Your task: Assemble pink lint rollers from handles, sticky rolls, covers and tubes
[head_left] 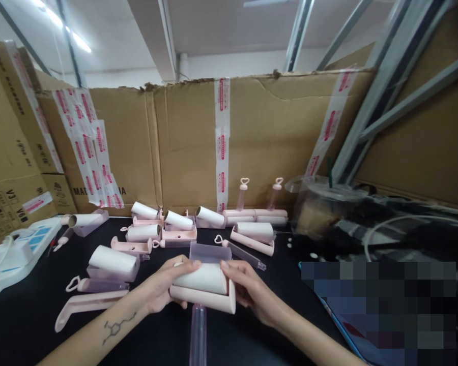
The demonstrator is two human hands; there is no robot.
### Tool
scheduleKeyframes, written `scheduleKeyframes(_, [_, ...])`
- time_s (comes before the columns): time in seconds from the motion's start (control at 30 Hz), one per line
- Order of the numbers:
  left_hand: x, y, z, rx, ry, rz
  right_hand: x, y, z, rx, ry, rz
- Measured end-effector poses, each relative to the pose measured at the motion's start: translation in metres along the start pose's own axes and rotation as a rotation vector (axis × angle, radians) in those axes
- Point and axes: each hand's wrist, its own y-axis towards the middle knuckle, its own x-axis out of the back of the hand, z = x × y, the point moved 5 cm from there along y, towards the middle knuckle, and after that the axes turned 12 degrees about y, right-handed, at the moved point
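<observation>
My left hand [162,287] and my right hand [250,287] grip the two ends of a lint roller. Its white sticky-paper roll [200,277] lies along a pale pink frame [202,299], with both thumbs on top of the roll. Whether the roll is fully seated in the frame I cannot tell. Just behind it is a translucent purple cover [209,251]. A clear purple handle [198,335] points toward me below the frame; whether it is joined to it is hidden. Left of my left hand lie another roll [112,260], a heart-looped handle [103,285] and a pink frame [95,305].
Several more lint roller parts lie along the back, including a white roll [254,230]. Two upright handles [242,195] stand by the cardboard wall [183,142]. A power strip [26,259] is left; a plastic cup [320,203] and a blue-edged, blurred-out device [339,320] are right.
</observation>
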Motion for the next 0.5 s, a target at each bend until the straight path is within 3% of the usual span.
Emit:
scheduleKeyframes(0.17, [0.002,-0.005,-0.007,-0.043,0.038,-0.074,0.014,-0.006,0.028,0.396,-0.725,-0.147])
scheduleKeyframes(0.27, [0.006,-0.006,-0.011,-0.079,-0.005,-0.140,0.015,-0.015,0.046,0.613,-0.993,-0.200])
scheduleKeyframes(0.37, [0.010,-0.007,-0.014,-0.106,-0.106,-0.184,-0.002,-0.025,0.048,0.887,-1.269,0.002])
scheduleKeyframes(0.43, [0.004,-0.008,-0.016,-0.077,-0.187,-0.081,-0.013,-0.030,0.039,1.019,-1.444,0.173])
scheduleKeyframes(0.5, [-0.004,-0.008,-0.018,-0.034,-0.271,0.087,-0.015,-0.029,0.034,1.060,-1.470,0.200])
